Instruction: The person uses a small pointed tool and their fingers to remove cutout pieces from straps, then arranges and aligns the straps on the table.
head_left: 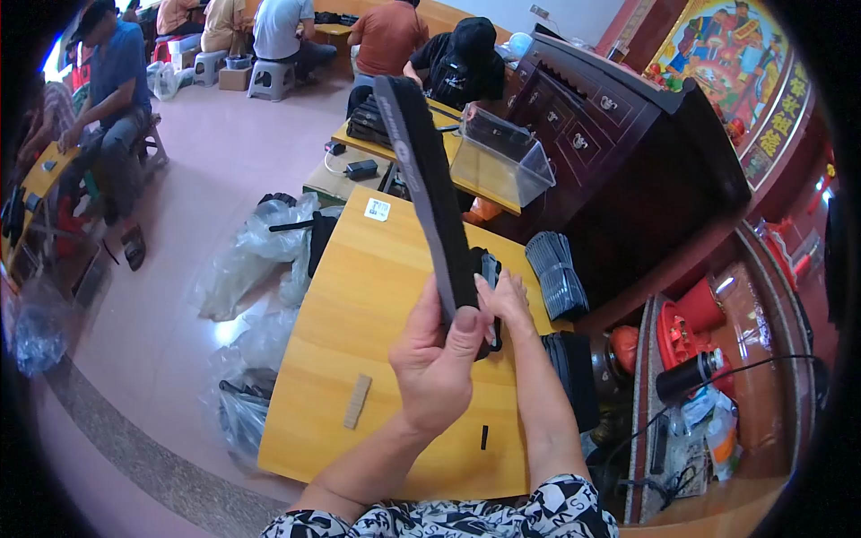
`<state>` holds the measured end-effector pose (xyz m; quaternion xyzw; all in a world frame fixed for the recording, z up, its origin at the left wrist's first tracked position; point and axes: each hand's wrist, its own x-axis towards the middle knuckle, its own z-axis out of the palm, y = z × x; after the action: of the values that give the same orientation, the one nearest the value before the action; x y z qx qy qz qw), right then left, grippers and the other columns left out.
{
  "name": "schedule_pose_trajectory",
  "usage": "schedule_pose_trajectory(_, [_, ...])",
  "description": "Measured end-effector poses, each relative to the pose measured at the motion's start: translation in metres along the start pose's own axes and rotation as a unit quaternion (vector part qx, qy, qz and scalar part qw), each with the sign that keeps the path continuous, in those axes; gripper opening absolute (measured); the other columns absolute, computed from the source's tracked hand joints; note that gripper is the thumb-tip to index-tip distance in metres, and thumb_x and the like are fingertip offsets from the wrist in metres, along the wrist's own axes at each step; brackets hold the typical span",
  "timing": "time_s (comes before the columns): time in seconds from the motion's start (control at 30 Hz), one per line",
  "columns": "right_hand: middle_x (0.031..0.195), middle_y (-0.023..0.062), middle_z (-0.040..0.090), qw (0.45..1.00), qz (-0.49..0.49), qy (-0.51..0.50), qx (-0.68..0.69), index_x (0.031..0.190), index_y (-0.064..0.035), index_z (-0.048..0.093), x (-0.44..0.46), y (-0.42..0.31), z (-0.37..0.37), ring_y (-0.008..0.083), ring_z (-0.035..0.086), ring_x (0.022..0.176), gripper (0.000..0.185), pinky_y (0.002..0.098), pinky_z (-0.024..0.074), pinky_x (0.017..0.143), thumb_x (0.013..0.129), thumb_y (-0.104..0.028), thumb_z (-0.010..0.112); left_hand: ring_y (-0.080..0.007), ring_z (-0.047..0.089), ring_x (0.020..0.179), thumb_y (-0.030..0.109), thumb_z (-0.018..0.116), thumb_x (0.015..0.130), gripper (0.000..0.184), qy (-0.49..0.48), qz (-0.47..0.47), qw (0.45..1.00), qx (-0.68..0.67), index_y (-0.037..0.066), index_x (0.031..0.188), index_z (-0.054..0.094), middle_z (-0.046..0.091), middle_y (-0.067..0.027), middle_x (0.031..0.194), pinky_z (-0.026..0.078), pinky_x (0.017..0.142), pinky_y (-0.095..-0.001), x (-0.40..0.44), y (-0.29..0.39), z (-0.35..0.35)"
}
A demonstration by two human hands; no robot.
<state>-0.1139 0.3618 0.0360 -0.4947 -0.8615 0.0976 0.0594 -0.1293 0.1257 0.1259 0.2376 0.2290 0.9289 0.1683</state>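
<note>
My left hand is closed around the lower end of a long black strap, thumb pressed on its face. The strap stands upright and tilts left, with a greyish side and some light print too small to read. Just behind it, my right hand reaches over the table, its fingers bent at a dark bundle. My left hand partly hides those fingertips, and what they grip is unclear. On the yellow table lie a grey-beige strip and a small black piece.
Bundled dark straps lie at the table's right edge, with a black stack nearer. Plastic bags fill the floor on the left. Beyond are a clear bin, a dark cabinet and several seated people.
</note>
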Motion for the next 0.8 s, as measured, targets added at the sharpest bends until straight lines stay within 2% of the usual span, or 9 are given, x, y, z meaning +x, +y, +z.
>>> schedule_pose_trajectory(0.03, [0.129,0.0272,0.037,1.0,-0.008,0.012,-0.012,0.13,0.0014,0.034,-0.002,-0.001,-0.004,0.0422,0.038,0.117,0.076,0.051,0.0324,0.096,0.079,-0.052,0.052,-0.0114,0.05,0.066,0.021,0.055,0.088,0.041,-0.013,-0.016,1.0,-0.011,-0.004,0.12,0.043,0.055,-0.0066,0.079,0.04,0.06,-0.0234,-0.001,0.004,-0.002])
schedule_pose_trajectory(0.07, [0.117,0.024,0.049,0.993,-0.059,0.095,-0.025,0.127,0.0015,0.039,-0.007,0.001,-0.004,0.0375,0.05,0.107,0.066,0.0467,0.0397,0.089,0.081,-0.044,0.055,-0.0116,0.05,0.066,0.02,0.056,0.088,0.042,-0.029,-0.029,0.999,-0.022,-0.004,0.12,0.043,0.055,-0.0067,0.078,0.041,0.061,-0.0237,-0.002,0.007,-0.004])
schedule_pose_trajectory(0.13, [0.104,0.0206,0.056,0.972,-0.106,0.047,0.205,0.118,0.0017,0.047,-0.04,-0.007,-0.03,0.0338,0.056,0.094,0.052,0.0427,0.044,0.081,0.083,-0.036,0.054,-0.0113,0.051,0.067,0.017,0.06,0.085,0.04,-0.055,-0.064,0.996,-0.041,-0.004,0.117,0.047,0.056,-0.0067,0.079,0.041,0.062,-0.0238,-0.009,0.012,-0.004])
schedule_pose_trajectory(0.2, [0.088,0.0169,0.06,0.891,-0.13,0.01,0.436,0.105,0.0009,0.054,-0.067,0.003,-0.028,0.0302,0.059,0.08,0.035,0.0371,0.0467,0.071,0.084,-0.028,0.054,-0.0109,0.051,0.068,0.014,0.061,0.084,0.037,-0.096,-0.074,0.993,0.011,-0.005,0.114,0.05,0.057,-0.0066,0.081,0.041,0.062,-0.0231,-0.018,0.012,0.0])
schedule_pose_trajectory(0.33, [0.076,0.0151,0.059,0.807,-0.181,0.049,0.56,0.089,-0.0028,0.058,-0.168,0.011,-0.024,0.0255,0.06,0.07,0.019,0.0312,0.0471,0.062,0.086,-0.021,0.053,-0.0186,0.06,0.078,0.008,0.064,0.079,0.037,-0.239,0.021,0.956,0.168,-0.008,0.11,0.053,0.062,-0.0116,0.089,0.047,0.069,-0.0281,-0.035,0.02,0.008])
schedule_pose_trajectory(0.47, [0.074,0.0146,0.059,0.837,-0.194,0.095,0.503,0.088,-0.0034,0.058,-0.233,0.033,-0.001,0.0252,0.06,0.068,0.017,0.0313,0.0469,0.06,0.084,-0.02,0.053,-0.0301,0.06,0.07,0.006,0.062,0.077,0.033,-0.394,0.06,0.906,0.144,-0.009,0.105,0.054,0.06,-0.018,0.083,0.047,0.061,-0.0324,-0.053,0.033,0.031])
schedule_pose_trajectory(0.57, [0.073,0.0142,0.058,0.894,-0.235,0.137,0.357,0.086,-0.0038,0.058,-0.263,0.051,0.02,0.0249,0.059,0.067,0.016,0.0313,0.0467,0.059,0.083,-0.019,0.054,-0.0301,0.056,0.065,0.006,0.058,0.079,0.034,-0.462,0.132,0.86,0.174,-0.008,0.108,0.05,0.054,-0.0156,0.074,0.045,0.057,-0.035,-0.084,0.03,0.044])
schedule_pose_trajectory(0.67, [0.071,0.0138,0.058,0.909,-0.293,0.178,0.236,0.085,-0.0043,0.057,-0.283,0.067,0.037,0.0246,0.059,0.065,0.014,0.0313,0.0466,0.058,0.082,-0.018,0.055,-0.0327,0.056,0.065,0.01,0.057,0.08,0.034,-0.481,0.186,0.827,0.224,-0.007,0.108,0.049,0.054,-0.0162,0.075,0.045,0.058,-0.0376,-0.108,0.031,0.055])
schedule_pose_trajectory(0.8, [0.069,0.0132,0.057,0.891,-0.361,0.237,0.138,0.083,-0.0049,0.057,-0.298,0.085,0.052,0.0242,0.059,0.063,0.012,0.0314,0.0464,0.056,0.081,-0.016,0.055,-0.0331,0.057,0.065,0.018,0.06,0.08,0.037,-0.557,0.076,0.771,0.298,-0.004,0.107,0.049,0.055,-0.0169,0.072,0.045,0.056,-0.0396,-0.142,0.001,0.028])
